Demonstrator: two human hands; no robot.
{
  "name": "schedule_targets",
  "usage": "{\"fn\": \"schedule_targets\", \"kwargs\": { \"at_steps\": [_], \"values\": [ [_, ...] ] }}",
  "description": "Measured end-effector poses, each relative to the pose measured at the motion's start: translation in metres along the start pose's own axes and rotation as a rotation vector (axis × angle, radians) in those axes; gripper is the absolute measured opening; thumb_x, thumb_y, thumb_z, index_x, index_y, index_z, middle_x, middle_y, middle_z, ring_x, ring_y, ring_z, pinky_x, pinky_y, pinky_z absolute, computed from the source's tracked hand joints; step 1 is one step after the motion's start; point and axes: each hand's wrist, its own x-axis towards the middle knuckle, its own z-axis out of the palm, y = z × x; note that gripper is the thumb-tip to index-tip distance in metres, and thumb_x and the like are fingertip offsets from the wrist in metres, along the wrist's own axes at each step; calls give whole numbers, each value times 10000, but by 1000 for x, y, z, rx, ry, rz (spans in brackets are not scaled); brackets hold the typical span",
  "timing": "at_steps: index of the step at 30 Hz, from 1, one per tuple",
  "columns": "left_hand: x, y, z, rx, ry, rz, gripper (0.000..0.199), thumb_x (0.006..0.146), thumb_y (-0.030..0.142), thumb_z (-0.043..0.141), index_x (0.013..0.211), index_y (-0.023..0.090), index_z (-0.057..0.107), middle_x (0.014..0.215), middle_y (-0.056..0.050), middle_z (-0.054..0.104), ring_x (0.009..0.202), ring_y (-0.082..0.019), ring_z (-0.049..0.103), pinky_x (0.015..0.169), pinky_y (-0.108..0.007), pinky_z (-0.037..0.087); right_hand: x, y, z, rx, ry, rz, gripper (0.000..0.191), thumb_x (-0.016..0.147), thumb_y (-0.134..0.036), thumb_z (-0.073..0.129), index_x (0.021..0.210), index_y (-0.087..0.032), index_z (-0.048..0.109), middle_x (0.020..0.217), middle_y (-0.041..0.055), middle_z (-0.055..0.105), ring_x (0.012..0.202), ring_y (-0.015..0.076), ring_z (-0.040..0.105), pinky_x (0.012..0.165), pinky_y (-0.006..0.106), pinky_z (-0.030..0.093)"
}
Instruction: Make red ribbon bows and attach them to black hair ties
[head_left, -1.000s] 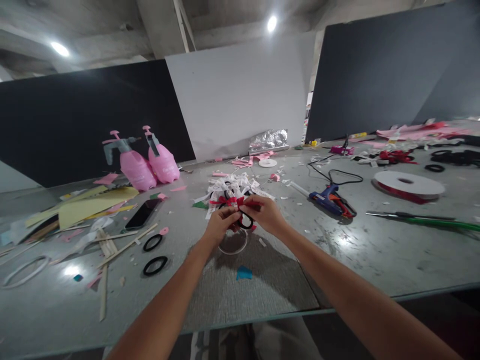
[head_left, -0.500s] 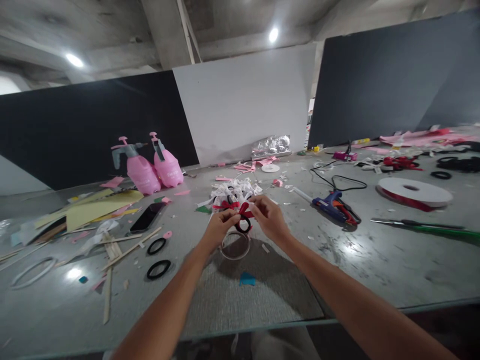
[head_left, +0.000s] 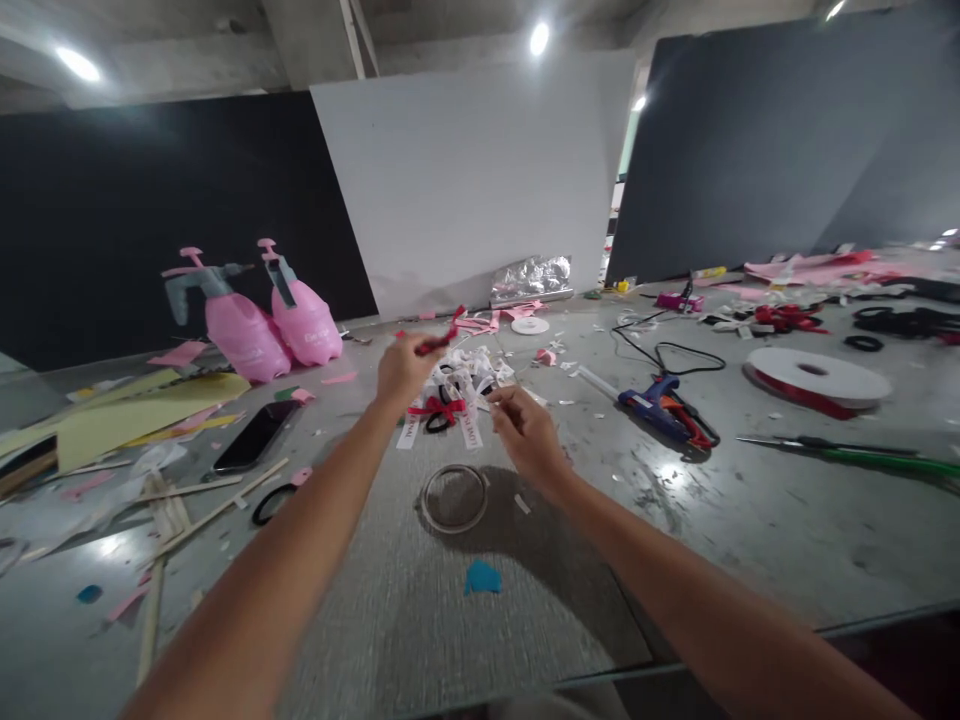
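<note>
My left hand (head_left: 405,368) is raised over the left side of the white ribbon pile (head_left: 471,372), its fingers pinched on a red ribbon piece (head_left: 442,340). My right hand (head_left: 525,428) is at the pile's right edge, thumb and fingertips together; what they hold, if anything, is too small to make out. Between the hands lies a red bow (head_left: 438,407) with a black ring and white printed ribbon tails (head_left: 469,430). A clear round ring (head_left: 454,498) rests on the table nearer to me, with a blue scrap (head_left: 482,577) below it.
Pink spray bottles (head_left: 246,335), a phone (head_left: 255,437), yellow paper (head_left: 150,410) and thin wooden sticks (head_left: 152,615) are at the left. At the right are a blue glue gun (head_left: 660,408), a ribbon spool (head_left: 817,378) and green-handled scissors (head_left: 862,452).
My left hand has moved up and away from my right with the red piece. My right hand has left the red ribbon. The view has shifted slightly.
</note>
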Motion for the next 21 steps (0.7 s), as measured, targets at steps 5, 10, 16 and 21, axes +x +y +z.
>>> {"fn": "schedule_targets", "kwargs": {
  "at_steps": [5,10,16,21],
  "values": [
    [-25,-15,-16,182,-152,100,383,791,412,636,1110,203,672,1120,-100,676,1024,-248,588,929,-343,399,-3,0,-3,-88,-85,-34,183,870,-310,485,981,-213,593,605,-45,464,541,112,433,542,226,325],
    [-79,-31,-103,244,-116,-91,419,881,497,437,711,170,638,785,-50,678,751,-186,595,746,-274,425,-5,-2,2,-147,-198,-54,167,846,-259,487,945,-206,611,606,-39,485,548,117,446,557,232,322],
    [-152,-30,-186,196,-137,-308,447,830,594,478,823,180,645,783,-41,690,740,-189,617,717,-263,443,-13,0,11,-186,-285,-46,187,835,-249,492,951,-192,628,581,-47,479,530,118,443,546,233,320],
    [-190,-25,-215,199,-135,-361,486,810,641,482,819,195,675,767,-35,698,728,-199,625,704,-271,460,-20,3,15,-251,-338,-50,191,819,-231,503,944,-195,643,598,-28,541,540,125,468,547,234,330]
  ]
}}
